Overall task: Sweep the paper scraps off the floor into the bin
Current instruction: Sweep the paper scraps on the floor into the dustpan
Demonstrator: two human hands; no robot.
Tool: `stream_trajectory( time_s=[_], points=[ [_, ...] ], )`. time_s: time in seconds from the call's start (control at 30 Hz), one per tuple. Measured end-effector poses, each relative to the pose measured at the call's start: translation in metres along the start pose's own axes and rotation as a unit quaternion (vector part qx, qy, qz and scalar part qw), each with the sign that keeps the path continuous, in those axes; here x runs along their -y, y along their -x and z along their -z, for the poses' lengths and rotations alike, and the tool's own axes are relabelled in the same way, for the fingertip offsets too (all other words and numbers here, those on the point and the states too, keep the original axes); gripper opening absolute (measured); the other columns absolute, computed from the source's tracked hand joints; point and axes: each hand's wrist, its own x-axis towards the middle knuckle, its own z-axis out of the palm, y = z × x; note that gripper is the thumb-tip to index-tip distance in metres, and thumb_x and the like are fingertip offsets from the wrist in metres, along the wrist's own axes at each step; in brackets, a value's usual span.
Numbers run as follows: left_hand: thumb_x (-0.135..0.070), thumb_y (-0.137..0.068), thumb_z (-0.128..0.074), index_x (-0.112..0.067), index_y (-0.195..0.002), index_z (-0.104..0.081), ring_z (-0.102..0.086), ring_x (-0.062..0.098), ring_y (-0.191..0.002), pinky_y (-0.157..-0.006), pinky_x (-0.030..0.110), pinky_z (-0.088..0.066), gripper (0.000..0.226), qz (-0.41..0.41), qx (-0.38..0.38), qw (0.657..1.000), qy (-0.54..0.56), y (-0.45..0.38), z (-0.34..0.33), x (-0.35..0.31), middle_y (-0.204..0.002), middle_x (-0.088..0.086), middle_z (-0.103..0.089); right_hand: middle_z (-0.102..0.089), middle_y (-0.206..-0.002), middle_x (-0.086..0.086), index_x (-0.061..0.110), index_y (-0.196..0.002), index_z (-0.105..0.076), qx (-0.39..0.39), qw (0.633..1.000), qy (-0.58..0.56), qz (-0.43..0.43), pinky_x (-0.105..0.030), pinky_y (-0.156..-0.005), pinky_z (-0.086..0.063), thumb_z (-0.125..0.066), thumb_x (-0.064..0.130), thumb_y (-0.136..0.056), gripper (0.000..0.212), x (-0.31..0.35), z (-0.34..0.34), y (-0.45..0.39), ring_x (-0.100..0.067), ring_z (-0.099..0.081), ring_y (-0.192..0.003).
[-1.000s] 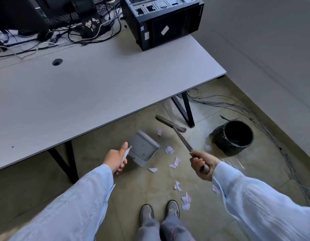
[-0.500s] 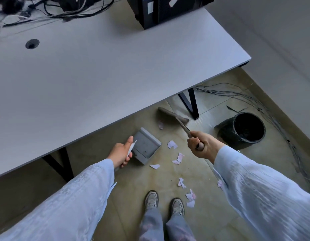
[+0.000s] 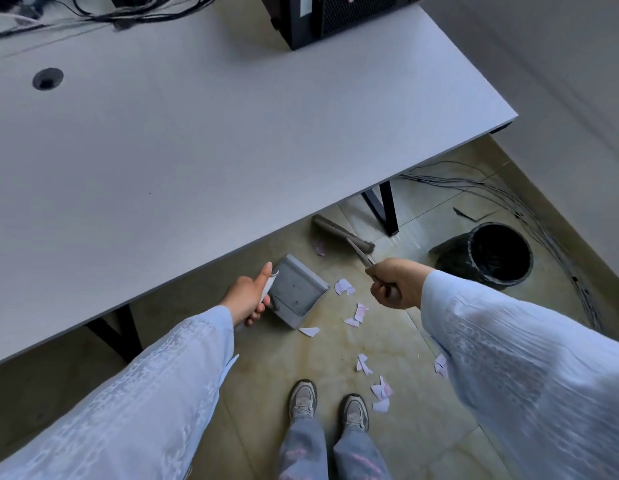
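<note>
My left hand (image 3: 247, 296) grips the handle of a grey dustpan (image 3: 296, 295) resting on the floor by the table's front edge. My right hand (image 3: 393, 283) is closed on the handle of a brush, whose brown head (image 3: 339, 232) lies on the floor just under the table edge, beyond the pan. Several pale paper scraps (image 3: 344, 286) lie scattered between the pan and my shoes, with one more (image 3: 320, 247) beside the brush head. A black bin (image 3: 497, 252) lined with a dark bag stands on the floor to the right.
A large white table (image 3: 197, 150) overhangs the floor, with black legs (image 3: 382, 207) near the brush and at the left. A black computer case (image 3: 322, 19) and cables sit on it. Loose grey cables (image 3: 543, 223) run along the wall behind the bin. My shoes (image 3: 327, 405) stand below.
The view has tipped downward and closer to the table. My right hand has pushed the brush forward, its head sliding further under the table edge. The dustpan has stayed in place.
</note>
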Motion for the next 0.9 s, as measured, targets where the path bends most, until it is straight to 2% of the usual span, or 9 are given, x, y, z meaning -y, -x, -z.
stream_trajectory(
  time_s=[0.07, 0.17, 0.23, 0.37, 0.53, 0.7, 0.83, 0.9],
  points=[
    [-0.07, -0.089, -0.036, -0.008, -0.056, -0.05, -0.035, 0.017, -0.034, -0.041, 0.021, -0.03, 0.072, -0.001, 0.0, 1.0, 0.003, -0.004, 0.002, -0.002, -0.04, 0.0, -0.039, -0.04, -0.042, -0.003, 0.011, -0.072, -0.042, -0.004, 1.0, 0.011, -0.004, -0.01, -0.051, -0.028, -0.041, 0.017, -0.095, 0.025, 0.002, -0.001, 0.0, -0.011, -0.037, -0.023],
    [-0.071, -0.088, -0.036, -0.007, -0.057, -0.049, -0.034, 0.017, -0.033, -0.042, 0.021, -0.03, 0.072, 0.005, 0.002, 1.0, 0.01, -0.008, 0.006, -0.004, -0.038, 0.0, -0.039, -0.04, -0.056, -0.003, 0.01, -0.073, -0.044, -0.007, 1.0, 0.024, -0.005, -0.011, -0.049, -0.034, -0.037, 0.015, -0.096, 0.024, 0.0, -0.004, -0.001, -0.01, -0.04, -0.027],
    [-0.071, -0.088, -0.036, -0.008, -0.057, -0.049, -0.034, 0.016, -0.033, -0.041, 0.021, -0.03, 0.072, 0.01, 0.003, 1.0, 0.01, -0.008, 0.007, -0.006, -0.037, -0.001, -0.039, -0.04, -0.054, -0.003, 0.011, -0.075, -0.043, -0.006, 1.0, 0.016, -0.009, -0.01, -0.047, -0.033, -0.037, 0.015, -0.095, 0.021, -0.003, -0.007, 0.0, -0.01, -0.039, -0.022],
    [-0.073, -0.087, -0.036, -0.008, -0.058, -0.049, -0.033, 0.015, -0.033, -0.04, 0.02, -0.029, 0.072, 0.018, 0.004, 1.0, 0.012, -0.009, 0.006, -0.008, -0.038, -0.001, -0.039, -0.038, -0.037, -0.002, 0.011, -0.074, -0.043, 0.009, 1.0, 0.019, -0.022, -0.009, -0.053, -0.025, -0.04, 0.02, -0.096, 0.024, -0.015, -0.017, 0.004, -0.01, -0.035, -0.02],
    [-0.073, -0.087, -0.036, -0.008, -0.059, -0.049, -0.033, 0.015, -0.032, -0.04, 0.019, -0.03, 0.072, 0.018, 0.003, 1.0, 0.009, -0.008, 0.007, -0.008, -0.037, -0.001, -0.039, -0.034, -0.03, 0.002, 0.015, -0.074, -0.039, 0.038, 0.997, 0.043, -0.056, -0.005, -0.032, -0.023, -0.039, 0.023, -0.095, 0.023, -0.045, -0.026, 0.015, -0.009, -0.031, -0.02],
    [-0.073, -0.087, -0.037, -0.007, -0.061, -0.051, -0.034, 0.015, -0.033, -0.041, 0.02, -0.03, 0.072, 0.013, -0.002, 1.0, 0.006, -0.007, 0.007, -0.008, -0.04, 0.0, -0.039, -0.034, -0.032, 0.003, 0.013, -0.074, -0.038, 0.093, 0.993, 0.036, -0.065, -0.007, -0.027, -0.021, -0.04, 0.023, -0.098, 0.026, -0.069, -0.017, 0.045, -0.006, -0.029, -0.019],
    [-0.071, -0.087, -0.04, 0.003, -0.088, -0.066, -0.033, 0.014, -0.032, -0.039, 0.02, -0.03, 0.079, 0.013, 0.0, 1.0, 0.009, -0.008, 0.007, -0.005, -0.042, 0.0, -0.04, -0.036, -0.039, 0.001, 0.008, -0.074, -0.044, 0.11, 0.991, 0.013, -0.079, -0.007, -0.025, -0.019, -0.046, 0.025, -0.097, 0.028, -0.075, 0.013, 0.067, -0.004, -0.03, -0.021],
    [-0.069, -0.087, -0.045, -0.001, -0.076, -0.062, -0.031, 0.014, -0.032, -0.04, 0.019, -0.028, 0.07, 0.012, -0.002, 1.0, 0.005, -0.006, 0.008, -0.004, -0.042, 0.0, -0.039, -0.035, -0.045, 0.001, 0.007, -0.076, -0.045, 0.104, 0.991, 0.016, -0.079, -0.007, -0.025, -0.018, -0.048, 0.027, -0.096, 0.028, -0.081, 0.026, 0.072, -0.004, -0.03, -0.022]
  ],
)
